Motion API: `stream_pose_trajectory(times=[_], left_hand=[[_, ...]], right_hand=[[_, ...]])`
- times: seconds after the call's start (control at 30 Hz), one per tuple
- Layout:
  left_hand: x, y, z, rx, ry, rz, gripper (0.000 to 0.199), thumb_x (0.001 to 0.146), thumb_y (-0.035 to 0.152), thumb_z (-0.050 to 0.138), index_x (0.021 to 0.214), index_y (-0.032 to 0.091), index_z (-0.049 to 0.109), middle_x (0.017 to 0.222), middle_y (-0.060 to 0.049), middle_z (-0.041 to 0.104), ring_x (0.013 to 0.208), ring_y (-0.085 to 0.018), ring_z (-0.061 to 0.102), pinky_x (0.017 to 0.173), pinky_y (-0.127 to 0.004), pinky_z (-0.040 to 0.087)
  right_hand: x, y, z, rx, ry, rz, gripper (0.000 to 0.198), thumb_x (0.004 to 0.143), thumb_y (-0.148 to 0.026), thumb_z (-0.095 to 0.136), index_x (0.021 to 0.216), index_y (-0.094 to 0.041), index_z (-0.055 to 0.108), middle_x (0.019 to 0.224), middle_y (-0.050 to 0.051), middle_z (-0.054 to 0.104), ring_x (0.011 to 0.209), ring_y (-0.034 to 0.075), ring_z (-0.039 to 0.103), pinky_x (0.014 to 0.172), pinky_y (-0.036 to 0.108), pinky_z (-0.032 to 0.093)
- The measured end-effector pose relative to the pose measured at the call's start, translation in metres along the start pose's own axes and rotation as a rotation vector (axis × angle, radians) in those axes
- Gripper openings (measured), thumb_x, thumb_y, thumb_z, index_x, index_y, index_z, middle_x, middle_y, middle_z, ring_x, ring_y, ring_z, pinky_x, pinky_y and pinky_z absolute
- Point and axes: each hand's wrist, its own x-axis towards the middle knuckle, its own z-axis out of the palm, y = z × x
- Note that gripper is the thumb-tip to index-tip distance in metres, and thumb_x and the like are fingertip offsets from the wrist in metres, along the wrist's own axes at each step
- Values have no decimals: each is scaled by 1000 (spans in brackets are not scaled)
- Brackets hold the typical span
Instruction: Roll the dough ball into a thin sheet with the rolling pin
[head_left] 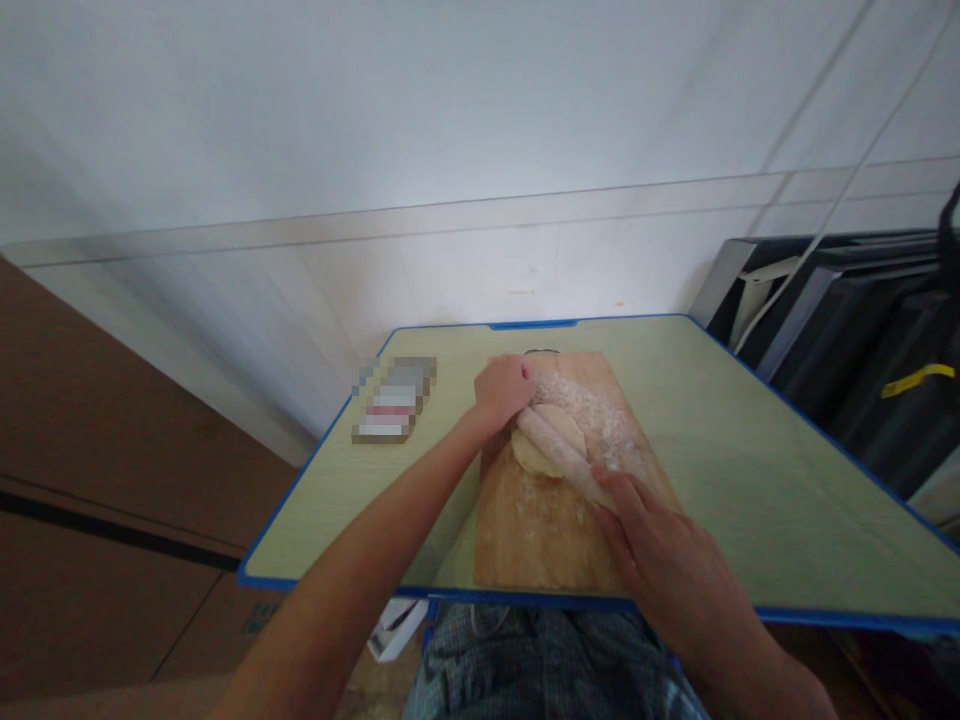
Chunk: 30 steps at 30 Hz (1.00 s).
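Pale wall (pixel 450 120) rises behind a light green tabletop (pixel 765 500) edged in blue. Toward its near side, a little right of the middle, lies a wooden board (pixel 525 550), its far right part dusted with white flour (pixel 619 435). On the board's far half sits a flat, roundish piece of dough (pixel 531 456), and a rolling pin (pixel 559 446) lies slantwise across it, touching it. From where I stand, the left hand (pixel 504 388) is closed over the pin's far left end, and the right hand (pixel 660 545) has its fingers wrapped round the near right end. Off to the left on the tabletop rests an object (pixel 394 400) too blurred to make out. Dark flat cases (pixel 847 310) lean beyond the right edge, with a pale cable (pixel 832 205) hanging in front of them. Checked trousers (pixel 540 665) show below the near edge.
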Motion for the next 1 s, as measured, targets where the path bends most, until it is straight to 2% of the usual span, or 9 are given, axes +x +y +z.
stream_pose_trajectory(times=[0.13, 0.2, 0.3, 0.43, 0.7, 0.87, 1.0], left_hand=[[6, -9, -10, 90, -149, 171, 25, 75, 21, 44, 78, 15, 67, 78, -9, 67, 72, -18, 60, 64, -26, 44], [10, -12, -14, 121, -215, 276, 27, 77, 23, 42, 77, 15, 68, 78, -9, 68, 73, -18, 60, 68, -26, 44], [12, -13, -16, 143, -277, 371, 29, 80, 26, 43, 72, 17, 69, 78, -6, 68, 75, -17, 60, 71, -25, 43], [10, -14, -13, 159, -266, 356, 32, 82, 28, 40, 74, 17, 69, 82, -7, 69, 78, -17, 60, 69, -25, 43], [2, -20, -3, 181, -173, 256, 44, 89, 33, 28, 85, 18, 69, 93, -9, 68, 84, -20, 62, 68, -27, 44], [-8, -20, -5, 206, -116, 253, 47, 89, 32, 26, 83, 16, 69, 89, -10, 69, 82, -21, 63, 66, -28, 44], [-16, -20, -9, 233, -95, 250, 47, 90, 33, 25, 84, 15, 69, 89, -11, 68, 82, -21, 62, 69, -29, 44]], right_hand=[[13, 9, -19, 243, -194, -27, 32, 90, -30, 31, 116, -17, 44, 116, 12, 59, 100, 23, 59, 80, 37, 48], [23, 10, -28, 337, -280, -41, 29, 89, -29, 33, 112, -17, 45, 113, 12, 60, 102, 21, 57, 83, 34, 46], [37, 8, -32, 386, -339, -22, 25, 89, -29, 34, 106, -16, 47, 102, 10, 63, 95, 20, 59, 79, 33, 45], [45, 4, -27, 388, -345, 44, 21, 90, -28, 33, 100, -15, 47, 90, 9, 64, 86, 20, 61, 71, 31, 46], [39, 4, -17, 381, -276, 6, 16, 89, -29, 34, 97, -19, 45, 93, 8, 64, 88, 20, 60, 74, 33, 44], [32, -1, -11, 165, -197, -59, 19, 89, -26, 35, 102, -16, 45, 86, 10, 65, 84, 22, 60, 67, 32, 43], [28, -9, -10, -35, -189, -90, 21, 89, -21, 33, 103, -15, 48, 82, 9, 65, 74, 21, 61, 59, 30, 41]])
